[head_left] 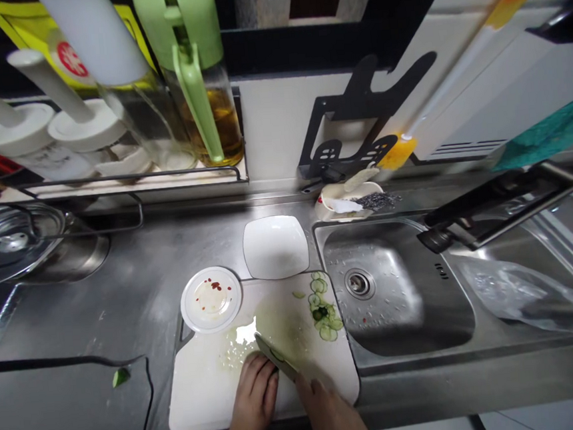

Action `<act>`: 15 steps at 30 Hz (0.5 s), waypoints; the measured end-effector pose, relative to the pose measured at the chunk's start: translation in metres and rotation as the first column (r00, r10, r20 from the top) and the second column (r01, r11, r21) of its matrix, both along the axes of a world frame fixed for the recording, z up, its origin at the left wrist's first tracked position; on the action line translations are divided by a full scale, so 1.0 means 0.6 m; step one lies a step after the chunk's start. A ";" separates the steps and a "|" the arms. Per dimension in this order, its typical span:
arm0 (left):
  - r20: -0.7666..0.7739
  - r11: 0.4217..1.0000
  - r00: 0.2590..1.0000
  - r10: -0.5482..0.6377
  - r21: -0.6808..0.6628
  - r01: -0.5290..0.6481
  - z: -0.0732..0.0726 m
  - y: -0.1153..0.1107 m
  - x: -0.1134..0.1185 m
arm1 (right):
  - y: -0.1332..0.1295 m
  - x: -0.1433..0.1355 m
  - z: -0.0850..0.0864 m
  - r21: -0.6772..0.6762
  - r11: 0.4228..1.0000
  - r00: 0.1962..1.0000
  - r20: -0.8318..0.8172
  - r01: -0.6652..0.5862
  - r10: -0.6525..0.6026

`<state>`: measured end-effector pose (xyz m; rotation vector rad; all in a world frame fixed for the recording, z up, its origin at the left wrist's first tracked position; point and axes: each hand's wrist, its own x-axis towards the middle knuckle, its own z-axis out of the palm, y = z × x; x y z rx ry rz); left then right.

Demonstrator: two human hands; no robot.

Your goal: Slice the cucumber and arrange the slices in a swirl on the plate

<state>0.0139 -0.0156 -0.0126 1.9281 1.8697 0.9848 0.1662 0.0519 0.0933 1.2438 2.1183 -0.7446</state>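
Note:
My right hand [328, 409] is closed round the handle of a kitchen knife [275, 355], whose blade points away to the upper left over a white cutting board [196, 393]. A thin green-edged slice seems to cling to the blade. Just left of the blade, my left hand [256, 390] rests on the board with its fingers curled and pressed together; whatever lies under them is hidden. Thin cucumber slices [327, 330] lie in a heap along the board's right edge, and one small slice [298, 294] sits apart. The board's middle is wet, with pale bits.
A round white plate [189, 310] with red bits overlaps the board's upper left corner. Behind the board stands a white square dish [275, 246]. The steel sink [398, 285] and black faucet [496, 206] are right. A cucumber end [121, 377] lies left, near a black cable [148, 387].

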 end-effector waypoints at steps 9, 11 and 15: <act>-0.003 1.000 1.000 -0.011 -0.009 0.011 0.006 0.002 -0.002 | 0.006 0.014 -0.003 -0.031 0.998 0.998 -0.033 0.047 -0.048; 0.000 1.000 1.000 -0.013 -0.012 0.013 0.006 0.002 -0.002 | -0.002 0.026 0.000 -0.011 0.999 0.998 -0.043 0.046 -0.047; -0.002 1.000 1.000 0.009 -0.008 -0.009 0.005 -0.001 -0.002 | -0.028 0.054 0.002 0.053 0.998 0.998 -0.059 0.014 -0.011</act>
